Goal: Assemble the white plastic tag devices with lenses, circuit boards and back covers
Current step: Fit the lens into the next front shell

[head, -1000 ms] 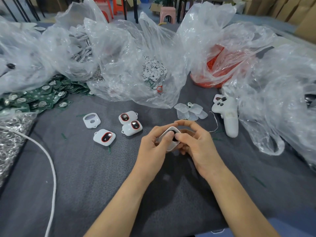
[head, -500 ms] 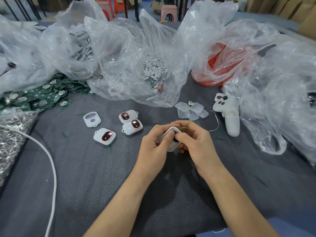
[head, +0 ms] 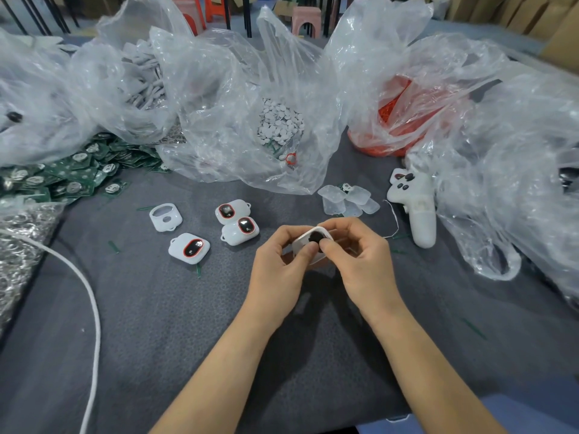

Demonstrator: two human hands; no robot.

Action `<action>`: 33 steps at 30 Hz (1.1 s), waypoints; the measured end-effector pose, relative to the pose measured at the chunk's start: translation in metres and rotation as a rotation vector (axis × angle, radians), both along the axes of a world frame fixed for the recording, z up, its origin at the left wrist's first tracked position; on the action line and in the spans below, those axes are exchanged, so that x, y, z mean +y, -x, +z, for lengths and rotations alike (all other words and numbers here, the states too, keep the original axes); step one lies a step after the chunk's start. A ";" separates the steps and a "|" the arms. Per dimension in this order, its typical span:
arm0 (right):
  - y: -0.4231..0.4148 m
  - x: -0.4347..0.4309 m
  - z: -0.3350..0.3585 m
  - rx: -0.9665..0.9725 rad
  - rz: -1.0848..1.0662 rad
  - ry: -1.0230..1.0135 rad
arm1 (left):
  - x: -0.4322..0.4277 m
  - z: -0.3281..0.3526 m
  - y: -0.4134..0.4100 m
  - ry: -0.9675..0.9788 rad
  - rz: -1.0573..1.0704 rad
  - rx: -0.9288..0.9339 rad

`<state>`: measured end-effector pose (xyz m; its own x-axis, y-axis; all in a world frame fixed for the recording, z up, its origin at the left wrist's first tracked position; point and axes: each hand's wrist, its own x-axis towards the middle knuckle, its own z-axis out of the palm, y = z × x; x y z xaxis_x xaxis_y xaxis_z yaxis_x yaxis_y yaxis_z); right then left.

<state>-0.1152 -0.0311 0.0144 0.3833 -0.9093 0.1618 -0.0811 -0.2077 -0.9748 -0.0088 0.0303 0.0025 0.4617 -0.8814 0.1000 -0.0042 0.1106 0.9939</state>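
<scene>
Around me: I see a grey table cover (head: 156,324) ringed at the far side by crumpled clear plastic bags (head: 219,98); one holds small white discs (head: 280,123), another red parts (head: 398,120).
Left side: a heap of green circuit boards (head: 56,177), a bag of metal rings (head: 18,245) below it, and a white cord (head: 91,302) curving toward the near edge.
Loose parts: three finished tags (head: 240,230) with red-rimmed dark windows lie left of my hands, one empty shell (head: 165,217) further left, and a small pile of clear lenses (head: 347,200) just beyond my hands.
In the way: a white controller (head: 416,208) lies right of the lenses, its thin strap trailing close to my right hand (head: 360,261).
Tag shell (head: 308,242): held above the cover at centre, between both hands.
Left hand (head: 282,270): fingers curled round the shell's left side, thumb pressed on its face.
Right hand: fingers curled round the right side, thumb tip at the dark round spot on the face.
Facing: the shell is tilted, its face turned up toward me, one rounded corner pointing away.
Long axis: I cannot tell; my fingers cover too much of the outline.
</scene>
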 end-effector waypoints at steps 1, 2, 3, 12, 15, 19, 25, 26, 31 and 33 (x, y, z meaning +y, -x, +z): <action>0.000 0.000 0.000 0.003 -0.001 0.002 | 0.000 0.000 0.000 0.006 -0.003 0.005; 0.000 0.000 0.000 0.006 -0.001 0.005 | 0.000 0.001 0.000 0.012 -0.005 0.012; 0.000 0.000 0.000 0.007 -0.002 0.008 | 0.000 0.001 0.000 0.018 -0.008 0.023; 0.002 -0.002 0.001 -0.146 0.028 -0.166 | -0.002 -0.001 0.001 0.067 -0.066 0.216; 0.001 -0.003 0.002 -0.259 0.030 -0.291 | -0.001 0.000 0.002 0.069 -0.122 0.253; 0.001 -0.003 0.001 -0.247 0.032 -0.303 | 0.000 0.001 0.002 0.046 -0.086 0.139; 0.001 -0.004 0.000 -0.238 0.052 -0.309 | 0.000 0.000 0.003 0.048 -0.086 0.146; 0.001 -0.005 -0.001 -0.237 0.059 -0.314 | 0.000 -0.001 0.002 0.044 -0.079 0.131; 0.002 -0.006 -0.003 -0.191 0.092 -0.296 | 0.000 -0.006 0.001 0.026 -0.027 0.031; 0.004 -0.007 -0.003 -0.198 0.116 -0.322 | 0.000 -0.005 0.001 0.037 -0.023 0.020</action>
